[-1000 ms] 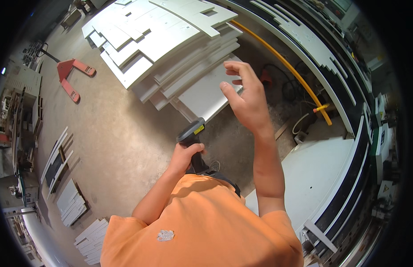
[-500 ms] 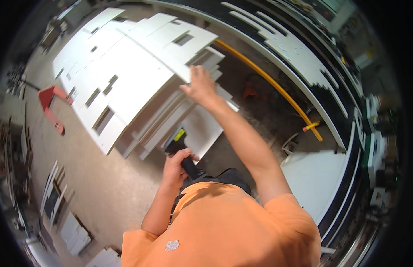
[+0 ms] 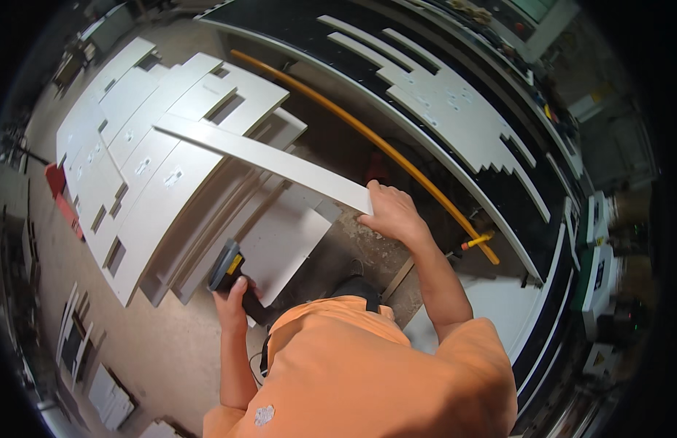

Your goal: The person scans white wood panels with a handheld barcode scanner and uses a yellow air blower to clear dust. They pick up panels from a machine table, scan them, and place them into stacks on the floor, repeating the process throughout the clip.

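Here the right hand [image 3: 397,215] grips the near end of a long white strip [image 3: 258,157], lifting it at a slant above the stack of white panels [image 3: 145,197] so its far end clears the pile. The left hand [image 3: 232,296] is clenched around a handheld scanner [image 3: 227,266], held low beside the stack's near edge, its head turned toward the panels.

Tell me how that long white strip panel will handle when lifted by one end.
The long white strip panel looks stiff, spanning the stacked white boards without visible sag. Held only at its end by the right hand, it likely levers heavily. Its smooth face may be slippery.
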Available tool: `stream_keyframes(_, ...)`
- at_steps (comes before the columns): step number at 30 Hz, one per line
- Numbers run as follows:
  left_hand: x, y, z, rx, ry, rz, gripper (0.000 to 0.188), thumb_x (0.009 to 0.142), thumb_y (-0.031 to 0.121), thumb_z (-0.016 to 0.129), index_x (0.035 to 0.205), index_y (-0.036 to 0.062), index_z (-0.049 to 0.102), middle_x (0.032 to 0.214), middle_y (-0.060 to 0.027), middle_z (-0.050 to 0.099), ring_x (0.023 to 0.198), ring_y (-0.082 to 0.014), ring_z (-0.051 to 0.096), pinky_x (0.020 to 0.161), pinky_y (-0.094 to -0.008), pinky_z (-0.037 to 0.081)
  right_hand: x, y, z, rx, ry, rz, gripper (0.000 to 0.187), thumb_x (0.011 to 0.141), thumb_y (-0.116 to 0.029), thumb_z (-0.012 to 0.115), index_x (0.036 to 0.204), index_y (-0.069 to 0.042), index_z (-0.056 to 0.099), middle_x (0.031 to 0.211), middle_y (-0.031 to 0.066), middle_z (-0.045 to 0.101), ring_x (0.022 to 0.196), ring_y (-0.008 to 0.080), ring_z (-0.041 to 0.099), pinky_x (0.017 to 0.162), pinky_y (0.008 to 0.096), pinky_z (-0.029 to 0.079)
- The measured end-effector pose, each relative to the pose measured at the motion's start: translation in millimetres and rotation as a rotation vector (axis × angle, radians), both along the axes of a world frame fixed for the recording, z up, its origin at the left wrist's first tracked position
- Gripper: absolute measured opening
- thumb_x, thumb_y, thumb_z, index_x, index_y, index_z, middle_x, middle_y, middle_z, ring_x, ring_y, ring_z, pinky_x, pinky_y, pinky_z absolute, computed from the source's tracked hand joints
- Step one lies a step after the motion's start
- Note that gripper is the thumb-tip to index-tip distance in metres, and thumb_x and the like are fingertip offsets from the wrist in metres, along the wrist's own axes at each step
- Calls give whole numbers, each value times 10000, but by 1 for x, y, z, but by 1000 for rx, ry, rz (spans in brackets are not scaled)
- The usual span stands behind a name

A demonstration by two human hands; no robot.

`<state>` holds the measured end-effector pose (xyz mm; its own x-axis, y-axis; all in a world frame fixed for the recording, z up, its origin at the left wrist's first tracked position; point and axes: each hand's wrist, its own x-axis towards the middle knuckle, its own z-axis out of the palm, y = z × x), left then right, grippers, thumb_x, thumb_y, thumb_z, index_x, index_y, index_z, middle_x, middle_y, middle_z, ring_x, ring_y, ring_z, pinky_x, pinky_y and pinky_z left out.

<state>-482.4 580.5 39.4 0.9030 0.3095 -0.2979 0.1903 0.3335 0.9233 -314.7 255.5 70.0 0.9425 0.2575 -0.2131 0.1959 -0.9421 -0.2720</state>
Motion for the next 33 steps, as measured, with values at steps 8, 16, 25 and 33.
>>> stream_keyframes(8, 62, -93, 54, 818, 123, -320, 188, 746, 102, 710, 881, -9, 638, 638, -105, 605, 587, -180, 556, 610, -341, 487, 17, -17, -44, 353, -231, 148, 522, 780, -223, 799, 1231, -96, 569, 1013, 146, 628, 911, 391, 686, 757, 489, 570)
stream_keyframes(16, 117, -128, 88, 959, 18, -424, 150, 742, 95, 708, 779, -6, 603, 578, -33, 540, 506, -108, 488, 507, -311, 428, 13, -149, -22, 226, -360, 92, 635, 710, -194, 831, 1295, -81, 612, 959, 119, 599, 838, 334, 676, 717, 425, 560)
stream_keyframes(25, 176, -134, 106, 944, 35, -610, 229, 729, 143, 705, 818, -33, 590, 602, -138, 509, 536, -239, 485, 570, -365, 453, 5, -167, -3, 234, -438, -18, 654, 687, -169, 849, 1295, -78, 627, 964, 112, 598, 828, 330, 666, 713, 414, 554)
stream_keyframes(33, 202, -126, 105, 951, -42, -665, 232, 738, 160, 696, 809, -33, 587, 582, -133, 504, 509, -221, 479, 541, -360, 443, 6, -158, -2, 208, -445, -69, 658, 684, -162, 850, 1297, -81, 625, 965, 107, 600, 830, 322, 667, 718, 412, 555)
